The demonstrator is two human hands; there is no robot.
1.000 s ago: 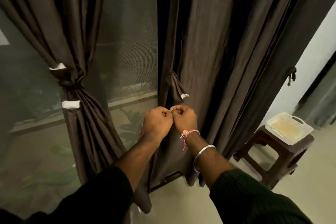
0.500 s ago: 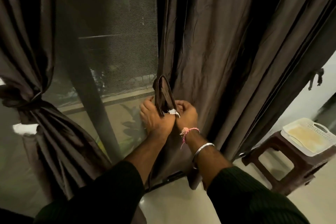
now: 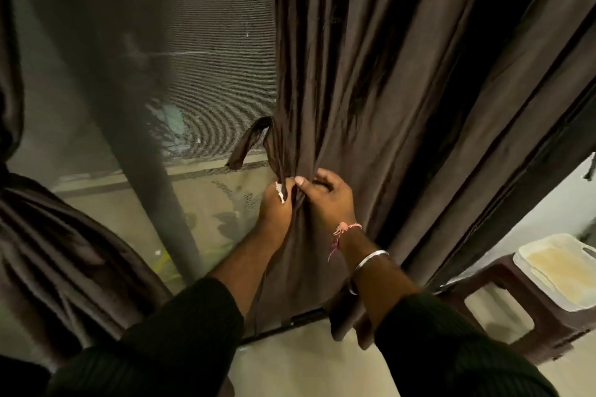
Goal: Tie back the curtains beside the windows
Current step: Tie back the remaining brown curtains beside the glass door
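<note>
Brown curtain (image 3: 387, 90) edge gathered | left hand (image 3: 274, 206) pinches tie-back strap (image 3: 248, 145) | right hand (image 3: 325, 200) fingers grip fold

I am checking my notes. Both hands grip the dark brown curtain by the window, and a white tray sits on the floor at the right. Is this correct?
Not quite. In the head view the white tray sits on a brown stool, not on the floor. The rest holds: left hand and right hand grip the dark brown curtain.
</note>
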